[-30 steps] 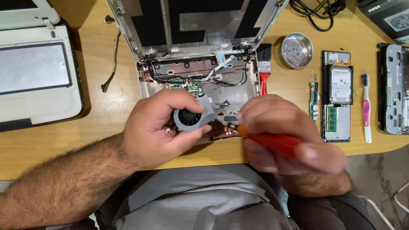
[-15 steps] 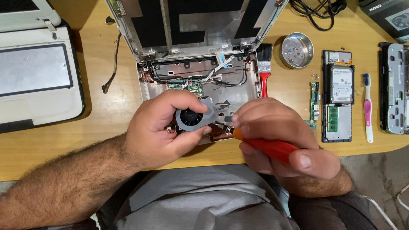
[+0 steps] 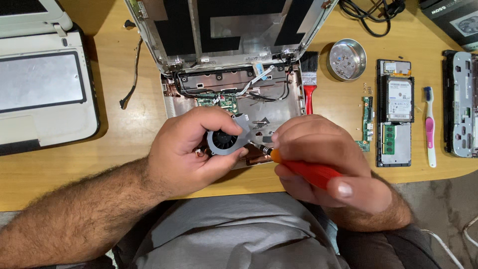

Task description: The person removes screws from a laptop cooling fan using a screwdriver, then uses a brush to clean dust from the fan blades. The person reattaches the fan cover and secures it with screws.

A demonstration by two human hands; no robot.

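Note:
An opened laptop base (image 3: 279, 107) lies on the wooden table with its lid (image 3: 234, 25) tipped back. My left hand (image 3: 186, 152) grips a round grey cooling fan (image 3: 225, 141) over the base's front part. My right hand (image 3: 323, 162) holds a red-handled screwdriver (image 3: 306, 171); its metal tip points left and touches the fan's housing edge. Green circuit boards and cables show inside the base behind the fan.
A second pale laptop (image 3: 45, 89) sits at the left. To the right lie a red-handled brush (image 3: 309, 84), a round metal dish (image 3: 346, 60), a hard drive with memory boards (image 3: 394, 112), a pink toothbrush (image 3: 429, 127) and a grey panel (image 3: 462, 104).
My right hand and the screwdriver have shifted slightly up and left toward the fan. The left hand keeps its hold on the fan, nearly still.

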